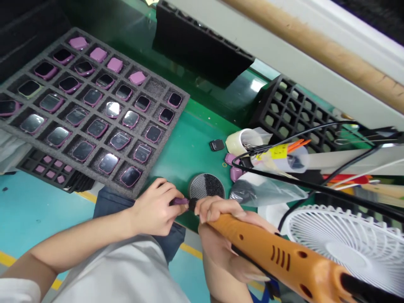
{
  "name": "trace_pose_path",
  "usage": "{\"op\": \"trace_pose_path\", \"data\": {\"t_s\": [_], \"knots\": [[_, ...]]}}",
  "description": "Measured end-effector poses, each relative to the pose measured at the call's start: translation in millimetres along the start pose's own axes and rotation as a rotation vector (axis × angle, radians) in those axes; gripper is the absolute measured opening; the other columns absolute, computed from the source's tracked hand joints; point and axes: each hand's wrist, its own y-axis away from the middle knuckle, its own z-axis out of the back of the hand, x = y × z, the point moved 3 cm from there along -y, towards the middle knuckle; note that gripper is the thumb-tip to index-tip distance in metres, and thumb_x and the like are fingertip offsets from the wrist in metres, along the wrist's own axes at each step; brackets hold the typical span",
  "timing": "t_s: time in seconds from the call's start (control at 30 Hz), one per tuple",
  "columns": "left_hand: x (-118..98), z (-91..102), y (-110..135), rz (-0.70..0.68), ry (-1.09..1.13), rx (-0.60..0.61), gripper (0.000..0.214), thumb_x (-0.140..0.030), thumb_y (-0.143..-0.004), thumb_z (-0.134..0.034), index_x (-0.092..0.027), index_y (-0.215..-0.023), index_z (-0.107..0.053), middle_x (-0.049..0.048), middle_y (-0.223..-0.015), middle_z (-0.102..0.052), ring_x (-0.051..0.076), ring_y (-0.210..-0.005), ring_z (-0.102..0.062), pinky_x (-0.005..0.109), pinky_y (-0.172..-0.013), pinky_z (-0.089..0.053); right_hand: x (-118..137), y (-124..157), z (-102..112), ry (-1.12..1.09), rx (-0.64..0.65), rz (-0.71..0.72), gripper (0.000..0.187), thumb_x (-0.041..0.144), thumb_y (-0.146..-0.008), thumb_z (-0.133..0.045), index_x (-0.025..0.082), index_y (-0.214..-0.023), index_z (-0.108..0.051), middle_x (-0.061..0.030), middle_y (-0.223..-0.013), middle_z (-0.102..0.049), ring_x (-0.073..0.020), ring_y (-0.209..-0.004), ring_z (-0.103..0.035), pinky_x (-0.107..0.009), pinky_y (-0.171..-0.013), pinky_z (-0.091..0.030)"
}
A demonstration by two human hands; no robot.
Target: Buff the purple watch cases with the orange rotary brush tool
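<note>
My left hand (158,207) is closed around a small purple watch case (179,201), mostly hidden by the fingers. My right hand (221,227) grips an orange electric screwdriver (268,248) near its front end. The tool's dark tip (192,204) meets the edge of the purple case, or is very close to it. Just behind both hands stands a round holder (206,185), half grey mesh and half black grains. To the left lies a grey foam tray (142,168) with rows of purple-framed watches, some showing dark screens, others plain purple faces.
A white fan (347,252) stands at the right, under the tool's cable side. Black cables (315,189) cross above a plastic bag (268,189) and cups (243,141) of small tools. Black divided trays (296,113) sit at the back, below a pale shelf edge (284,54).
</note>
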Motion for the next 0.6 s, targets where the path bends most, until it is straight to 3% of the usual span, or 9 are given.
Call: {"op": "trace_pose_path", "data": {"t_s": [0.33,0.5,0.6], "knots": [[-0.6,0.9,0.2,-0.024,-0.023,-0.012,0.026,-0.016,-0.097,-0.068,-0.023,-0.118,-0.081,0.0098,-0.115,-0.076,0.027,-0.106,-0.065,0.051,-0.100,-0.047,-10.2,1.2,-2.1,-0.038,-0.005,0.037,0.050,0.076,-0.094,-0.070,0.034,-0.121,-0.076,0.0023,-0.078,-0.068,-0.0186,-0.059,-0.060,-0.037,-0.052,-0.053],[-3.6,5.3,-2.0,-0.007,-0.077,0.017,0.022,-0.026,-0.105,-0.068,-0.021,-0.125,-0.077,0.0106,-0.115,-0.074,0.027,-0.105,-0.064,0.050,-0.099,-0.048,-1.9,-3.9,17.3,-0.035,-0.069,0.101,0.051,0.077,-0.097,-0.062,0.033,-0.121,-0.074,0.0020,-0.081,-0.067,-0.0183,-0.057,-0.058,-0.037,-0.049,-0.053],[-5.9,7.2,-3.2,-0.020,-0.085,0.088,0.026,-0.027,-0.104,-0.068,-0.018,-0.129,-0.073,0.0134,-0.132,-0.073,0.031,-0.120,-0.064,0.053,-0.107,-0.047,1.4,-6.4,31.8,-0.019,-0.147,0.131,0.052,0.077,-0.098,-0.058,0.032,-0.119,-0.074,0.0020,-0.080,-0.067,-0.0180,-0.056,-0.057,-0.036,-0.049,-0.052]]}}
